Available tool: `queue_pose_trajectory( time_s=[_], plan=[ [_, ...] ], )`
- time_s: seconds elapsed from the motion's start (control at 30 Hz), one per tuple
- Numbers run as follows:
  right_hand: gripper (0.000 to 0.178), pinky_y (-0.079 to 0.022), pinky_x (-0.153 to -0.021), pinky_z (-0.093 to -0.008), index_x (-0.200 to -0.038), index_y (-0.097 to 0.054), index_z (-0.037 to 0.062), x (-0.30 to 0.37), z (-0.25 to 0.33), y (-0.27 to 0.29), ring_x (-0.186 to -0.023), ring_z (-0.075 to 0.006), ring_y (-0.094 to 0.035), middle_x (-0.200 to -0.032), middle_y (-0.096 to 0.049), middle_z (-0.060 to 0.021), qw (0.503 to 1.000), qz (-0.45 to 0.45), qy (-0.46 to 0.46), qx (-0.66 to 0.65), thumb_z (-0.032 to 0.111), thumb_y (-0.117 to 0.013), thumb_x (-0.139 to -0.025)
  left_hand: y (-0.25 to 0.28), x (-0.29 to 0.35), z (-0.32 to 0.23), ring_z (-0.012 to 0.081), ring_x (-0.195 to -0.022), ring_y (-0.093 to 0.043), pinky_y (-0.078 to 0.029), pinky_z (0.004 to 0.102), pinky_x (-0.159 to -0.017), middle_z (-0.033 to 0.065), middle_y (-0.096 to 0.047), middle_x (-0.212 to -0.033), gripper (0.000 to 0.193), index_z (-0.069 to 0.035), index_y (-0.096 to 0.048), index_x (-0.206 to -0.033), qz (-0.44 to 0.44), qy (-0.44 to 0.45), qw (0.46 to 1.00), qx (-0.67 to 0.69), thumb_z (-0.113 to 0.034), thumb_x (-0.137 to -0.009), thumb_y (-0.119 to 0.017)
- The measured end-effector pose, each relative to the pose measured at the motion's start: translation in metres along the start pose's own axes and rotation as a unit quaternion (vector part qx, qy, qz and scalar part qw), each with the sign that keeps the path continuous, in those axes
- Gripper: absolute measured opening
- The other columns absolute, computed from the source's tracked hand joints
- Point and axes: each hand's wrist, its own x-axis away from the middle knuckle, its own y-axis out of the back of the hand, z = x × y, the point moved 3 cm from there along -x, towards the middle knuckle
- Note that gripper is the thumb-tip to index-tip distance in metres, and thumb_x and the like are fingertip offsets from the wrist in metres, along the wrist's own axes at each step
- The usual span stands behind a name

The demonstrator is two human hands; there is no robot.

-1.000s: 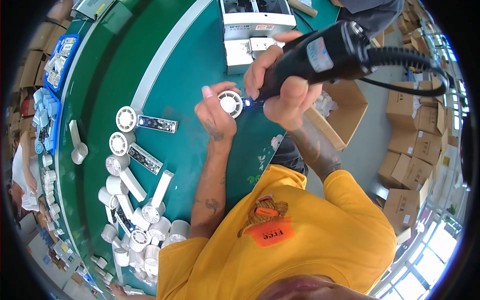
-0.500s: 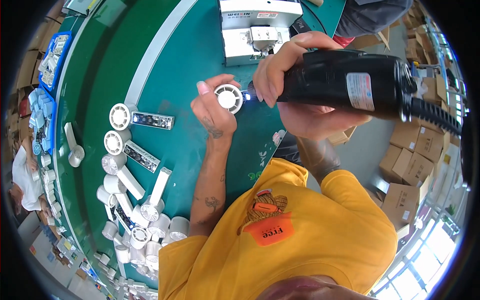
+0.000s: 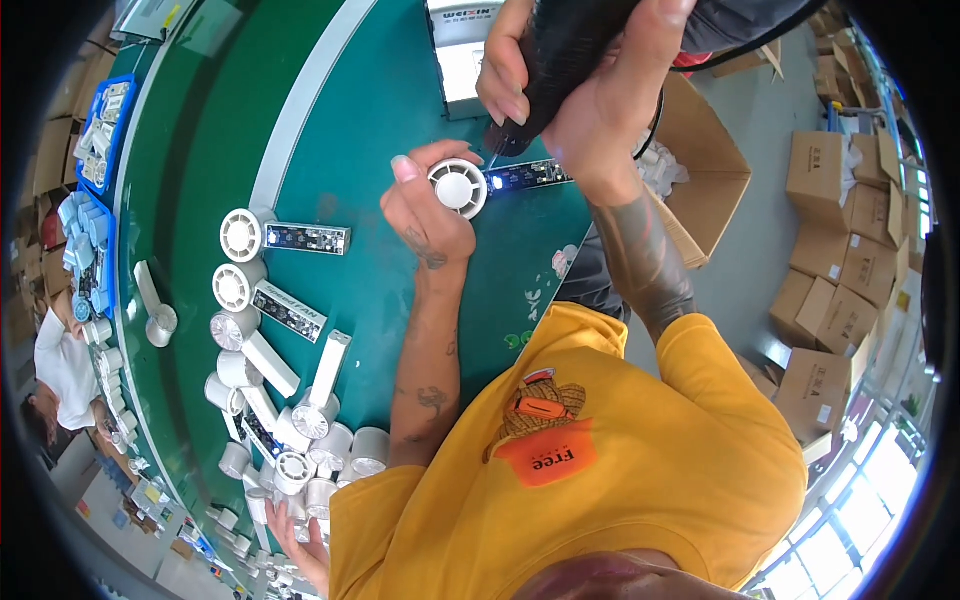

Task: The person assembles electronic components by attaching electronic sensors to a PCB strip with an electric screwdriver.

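Observation:
My left hand (image 3: 435,222) is closed around the head of a small white handheld fan (image 3: 460,189), thumb up along its round grille. The fan's handle points right, and a lit circuit board (image 3: 530,176) lies exposed in it. Above, my right hand (image 3: 610,125) grips a black electric screwdriver (image 3: 572,55), tilted with its tip down beside the joint of fan head and handle. Whether the tip touches a screw cannot be made out.
White fans (image 3: 240,236) line the green table at left, two with bare boards, above a heap of fans (image 3: 325,450). Another person's hand (image 3: 300,548) reaches to the heap. A silver box-shaped machine (image 3: 462,60) stands behind; an open carton (image 3: 712,170) is at right. Blue trays (image 3: 92,240) lie far left.
The screwdriver has swung from lying nearly level to a steep slant, and my right hand has risen with it. The fan's board now shows. Another person's hand has appeared at the heap.

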Motion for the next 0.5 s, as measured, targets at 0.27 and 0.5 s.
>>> queue_pose_trajectory(
  time_s=[0.27, 0.5],
  plan=[
    [0.082, -0.039, -0.040, -0.0278, -0.107, -0.053, 0.0030, -0.016, -0.016, 0.010, -0.039, -0.0156, -0.045, -0.054, -0.048, -0.0067, 0.994, -0.037, -0.051, -0.085, 0.082, -0.031, -0.097, -0.001, -0.001, 0.001, 0.0196, -0.063, -0.066, -0.053, 0.0299, -0.059, 0.0145, -0.072, -0.075, 0.064, 0.007, -0.070, -0.091, -0.010, 0.039, 0.999, 0.005, -0.031, -0.111, -0.023],
    [0.078, -0.038, -0.039, -0.0295, -0.103, -0.054, 0.0050, -0.020, -0.023, 0.020, -0.038, -0.0178, -0.044, -0.054, -0.049, -0.0077, 0.979, -0.046, -0.082, -0.182, 0.080, -0.031, -0.099, 0.002, -0.003, 0.002, 0.0199, -0.062, -0.066, -0.053, 0.0299, -0.059, 0.0146, -0.073, -0.074, 0.064, 0.008, -0.070, -0.093, -0.005, 0.034, 0.999, -0.005, -0.032, -0.111, -0.023]
  ],
)
